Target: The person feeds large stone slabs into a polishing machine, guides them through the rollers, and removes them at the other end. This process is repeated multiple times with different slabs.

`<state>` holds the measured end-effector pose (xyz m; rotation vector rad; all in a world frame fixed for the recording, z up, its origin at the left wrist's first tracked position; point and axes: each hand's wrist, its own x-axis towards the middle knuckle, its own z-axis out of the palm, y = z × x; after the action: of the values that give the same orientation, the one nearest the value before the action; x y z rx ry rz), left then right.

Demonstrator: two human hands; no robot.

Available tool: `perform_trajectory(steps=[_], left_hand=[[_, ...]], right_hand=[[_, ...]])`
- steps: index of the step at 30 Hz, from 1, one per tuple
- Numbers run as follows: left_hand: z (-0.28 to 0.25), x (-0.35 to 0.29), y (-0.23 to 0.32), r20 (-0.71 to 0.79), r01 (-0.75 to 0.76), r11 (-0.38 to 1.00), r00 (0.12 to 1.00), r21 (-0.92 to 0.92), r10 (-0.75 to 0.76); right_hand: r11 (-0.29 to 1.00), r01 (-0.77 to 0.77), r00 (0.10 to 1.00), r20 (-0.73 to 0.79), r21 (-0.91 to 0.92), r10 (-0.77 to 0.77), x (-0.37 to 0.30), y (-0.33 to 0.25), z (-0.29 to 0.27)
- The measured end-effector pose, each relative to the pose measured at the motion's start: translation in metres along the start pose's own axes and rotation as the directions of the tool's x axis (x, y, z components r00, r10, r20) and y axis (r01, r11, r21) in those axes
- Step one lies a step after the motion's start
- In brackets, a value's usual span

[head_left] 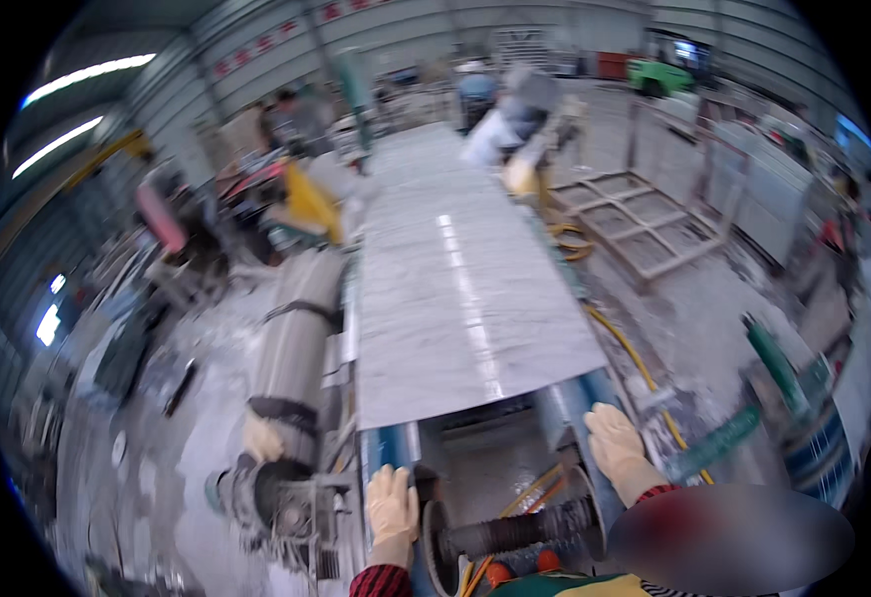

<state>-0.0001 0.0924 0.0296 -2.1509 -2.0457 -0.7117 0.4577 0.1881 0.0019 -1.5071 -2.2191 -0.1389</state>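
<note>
My left hand, in a cream glove, lies on the blue rail of a machine frame with its fingers stretched forward. On the opposite blue rail, my right hand, gloved alike, rests with fingers extended. Neither hand shows anything in its grasp. Ahead of both hands lies a long pale grey, veined stone slab, its near edge a short way beyond my fingertips. Between my forearms is a dark ribbed roller with round end discs.
A motor and a long grey cylinder stand left, with a cream glove-like shape beside them. A blurred person is at the slab's far right. A yellow hose, metal rack and green cylinders lie right.
</note>
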Motion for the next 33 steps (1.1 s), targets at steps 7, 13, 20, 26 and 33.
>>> perform_trajectory(steps=[7, 13, 20, 26, 33], left_hand=[[-0.014, -0.016, 0.004, -0.065, -0.133, 0.983, 0.988, 0.127, 0.142], [-0.025, -0.008, 0.032, 0.214, 0.313, 0.827, 0.948, -0.467, -0.237], [0.023, -0.028, -0.037, -0.022, -0.05, 0.981, 0.999, -0.188, 0.046], [0.013, -0.03, -0.034, -0.025, -0.233, 0.952, 0.97, 0.199, 0.243], [0.022, -0.037, -0.032, 0.007, -0.123, 0.99, 0.992, 0.072, 0.123]], right_hand=[[0.997, -0.013, 0.998, -0.058, 0.079, 0.017, 0.008, -0.006, -0.003], [0.983, -0.114, 0.993, 0.041, 0.141, 0.11, -0.007, -0.008, -0.014], [0.984, -0.089, 0.996, 0.033, 0.154, 0.085, -0.005, -0.016, -0.017], [0.982, -0.091, 0.993, 0.088, 0.164, 0.078, -0.007, -0.012, -0.019], [0.979, -0.063, 0.998, 0.021, 0.192, 0.061, -0.012, -0.012, -0.022]])
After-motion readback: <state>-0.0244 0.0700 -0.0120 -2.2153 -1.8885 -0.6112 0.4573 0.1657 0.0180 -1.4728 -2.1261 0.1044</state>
